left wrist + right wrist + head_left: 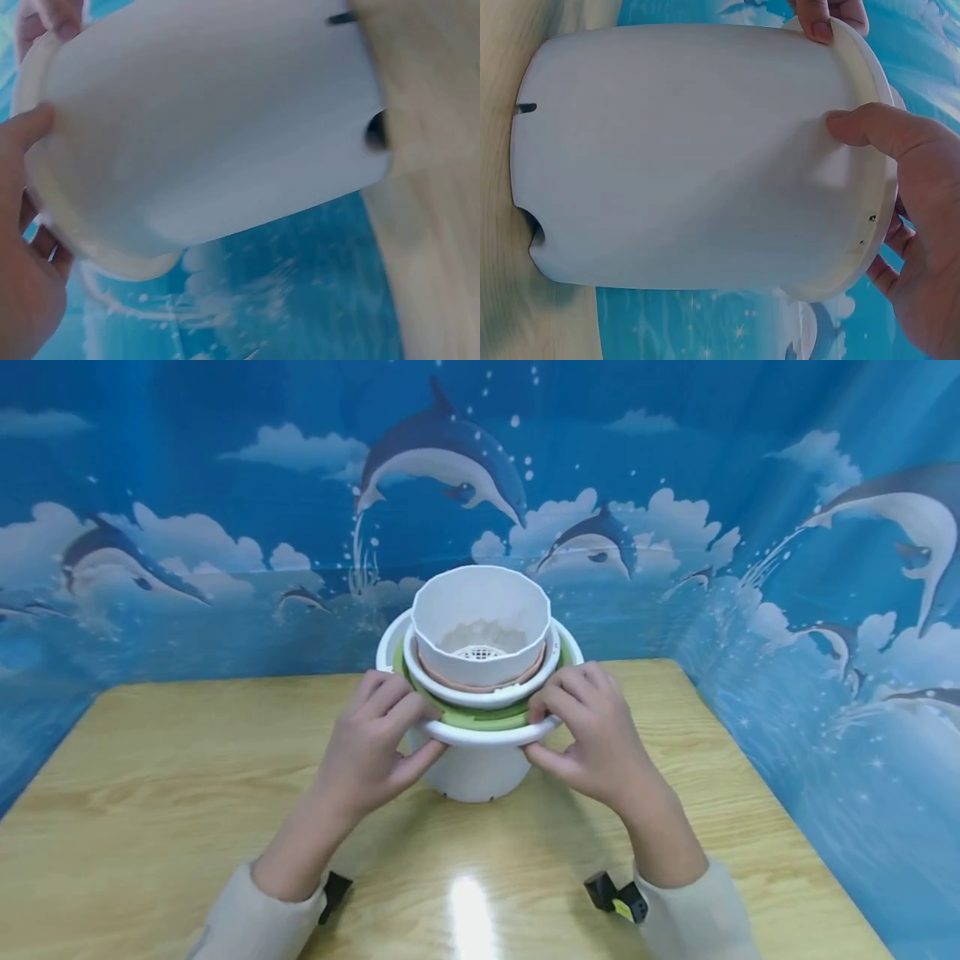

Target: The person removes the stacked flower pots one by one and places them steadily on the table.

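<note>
A large white plastic pot (477, 774) stands upright on the table, with several smaller pots nested in it. Inside it shows a green pot's rim (480, 721), then a white rim (472, 699), a thin orange rim (431, 675), and a white pot (480, 602) with a grid in its bottom on top. My left hand (375, 739) pinches the large pot's rim at front left, thumb below and fingers over the top. At front right, my right hand (592, 735) grips the same rim likewise. Both wrist views show the thumbs against the white wall (210, 127) under the rim (877, 180).
The wood-grain table (187, 777) spreads around the pots. Behind and to the right hangs a blue curtain (285, 527) printed with dolphins and clouds. Black devices (615, 896) sit at both sleeve cuffs (693, 902).
</note>
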Demonstrator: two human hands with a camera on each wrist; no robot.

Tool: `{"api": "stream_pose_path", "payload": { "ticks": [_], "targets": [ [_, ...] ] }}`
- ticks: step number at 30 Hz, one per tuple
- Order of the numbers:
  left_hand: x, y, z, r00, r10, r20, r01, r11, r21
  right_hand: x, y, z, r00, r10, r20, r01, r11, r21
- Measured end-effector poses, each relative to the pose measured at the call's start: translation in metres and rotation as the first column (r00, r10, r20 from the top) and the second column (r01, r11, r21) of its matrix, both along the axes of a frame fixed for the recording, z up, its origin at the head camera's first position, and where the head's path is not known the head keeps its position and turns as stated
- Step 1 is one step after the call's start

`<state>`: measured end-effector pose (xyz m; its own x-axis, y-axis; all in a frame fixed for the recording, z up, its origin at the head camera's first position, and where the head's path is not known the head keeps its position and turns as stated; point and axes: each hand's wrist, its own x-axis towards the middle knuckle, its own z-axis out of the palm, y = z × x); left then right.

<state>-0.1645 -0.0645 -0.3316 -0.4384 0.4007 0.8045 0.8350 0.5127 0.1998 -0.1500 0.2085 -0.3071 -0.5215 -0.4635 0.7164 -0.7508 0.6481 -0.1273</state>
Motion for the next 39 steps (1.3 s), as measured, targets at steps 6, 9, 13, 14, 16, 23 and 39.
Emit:
{"api": "stream_pose_path", "payload": {
  "ticks": [6, 9, 13, 14, 16, 23, 39],
  "targets": [
    [0.013, -0.015, 0.018, 1.0, 0.016, 0.019, -0.013, 0.989, -0.149, 0.009, -0.01, 0.004, 1.0, -0.005, 0.007, 0.005, 0.999, 0.036],
    [0.017, -0.016, 0.026, 1.0, 0.014, 0.014, -0.01, 0.977, -0.213, 0.014, -0.011, 0.008, 1.0, -0.015, 0.017, 0.014, 0.998, 0.065],
    [0.022, -0.018, 0.035, 1.0, -0.009, 0.017, 0.013, 0.967, -0.253, 0.02, -0.013, 0.013, 0.999, -0.022, 0.041, 0.018, 0.994, 0.106],
    [0.024, -0.019, 0.037, 1.0, -0.011, 0.021, 0.016, 0.964, -0.264, 0.022, -0.014, 0.014, 0.998, -0.024, 0.05, 0.018, 0.993, 0.115],
    [0.027, -0.02, 0.04, 0.999, -0.008, 0.032, 0.017, 0.957, -0.289, 0.024, -0.015, 0.016, 0.998, -0.027, 0.064, 0.018, 0.992, 0.127],
    [0.033, -0.021, 0.046, 0.999, 0.033, 0.031, -0.021, 0.941, -0.339, 0.028, -0.02, 0.019, 0.998, -0.026, 0.058, 0.019, 0.992, 0.126],
    [0.043, -0.028, 0.044, 0.996, 0.071, 0.055, -0.048, 0.943, -0.33, 0.031, -0.03, 0.015, 0.997, -0.016, 0.077, 0.007, 0.993, 0.116]
  ]
}}
